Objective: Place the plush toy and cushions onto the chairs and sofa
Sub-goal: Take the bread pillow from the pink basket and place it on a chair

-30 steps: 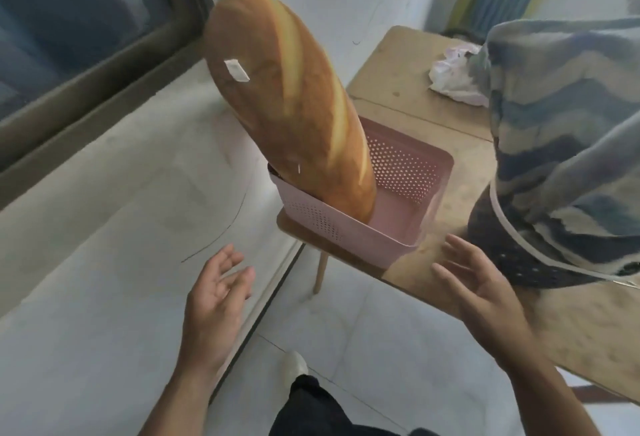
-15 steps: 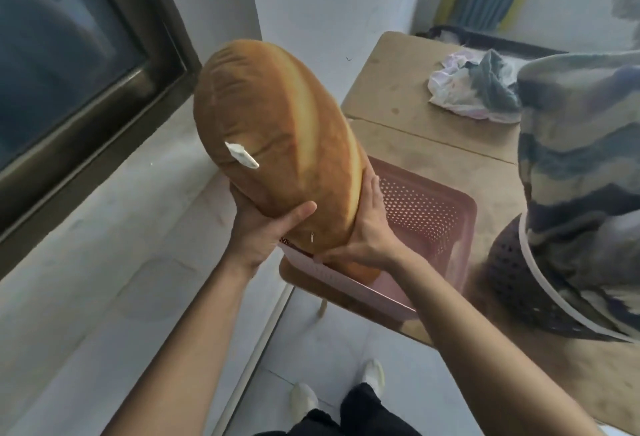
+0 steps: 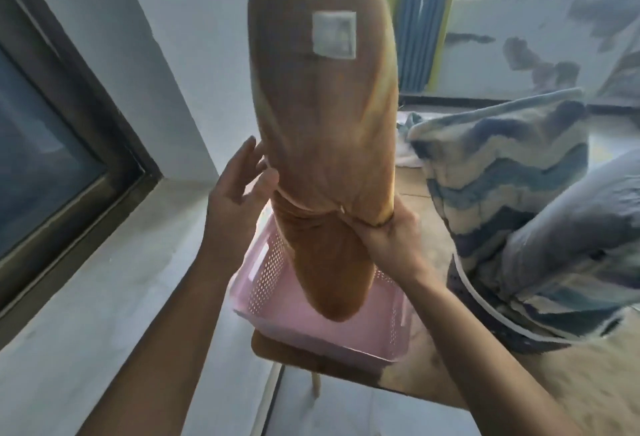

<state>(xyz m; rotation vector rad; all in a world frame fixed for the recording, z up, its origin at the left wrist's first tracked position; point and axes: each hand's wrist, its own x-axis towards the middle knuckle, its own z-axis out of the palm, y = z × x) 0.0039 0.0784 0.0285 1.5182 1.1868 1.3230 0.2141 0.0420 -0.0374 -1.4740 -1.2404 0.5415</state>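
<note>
A long bread-shaped plush toy (image 3: pixel 322 96) stands upright in front of me, its lower end hanging just above a pink perforated basket (image 3: pixel 304 324). My right hand (image 3: pixel 384 238) grips the toy's lower right side, squeezing the fabric. My left hand (image 3: pixel 239 189) is at its left side with fingers spread, fingertips touching the toy. A white label shows on the toy's upper face. Blue and cream wavy-patterned cushions (image 3: pixel 512 193) are piled at the right in a dark perforated basket (image 3: pixel 464 293).
Both baskets stand on a wooden table (image 3: pixel 433 366) whose corner points toward me. A dark-framed window (image 3: pixel 62 144) and its grey sill (image 3: pixel 114 279) lie to the left. Blue curtains (image 3: pixel 419 19) hang behind. Crumpled cloth (image 3: pixel 405 137) lies at the table's far end.
The plush toy has been lifted up out of the pink basket and turned so its label side faces me. My right hand slid to the lower right; my left hand loosened its hold.
</note>
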